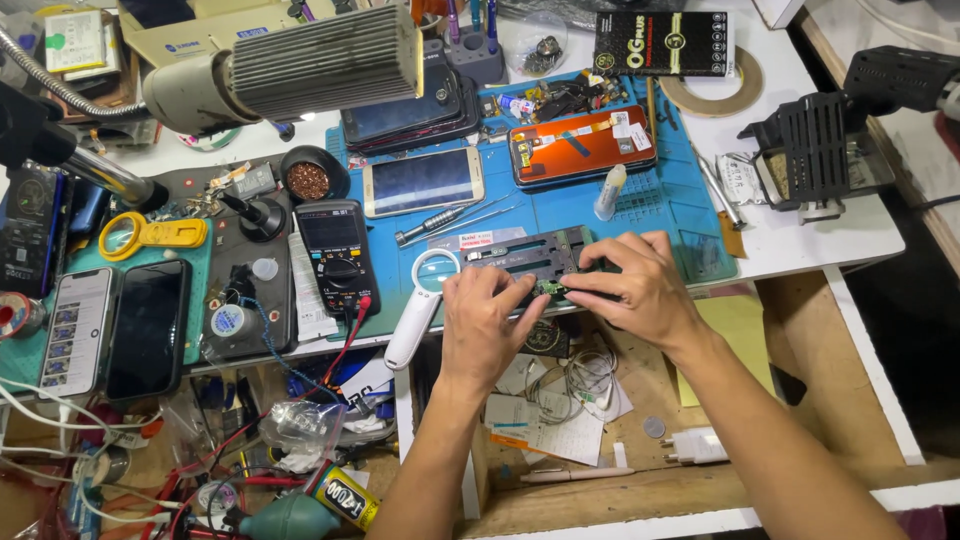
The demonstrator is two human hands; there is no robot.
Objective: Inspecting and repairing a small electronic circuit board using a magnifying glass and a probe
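Observation:
My left hand and my right hand meet at the near edge of a blue work mat. Between their fingertips sits a small green circuit board, clamped in a dark metal board holder. Both hands pinch at the little board; the fingers hide most of it. A white handheld magnifier lies just left of my left hand.
A black multimeter with a red lead lies to the left. Phones and an opened orange-backed phone lie on the mat. A lamp head hangs top left. A hot-air stand sits right. An open drawer holds clutter below.

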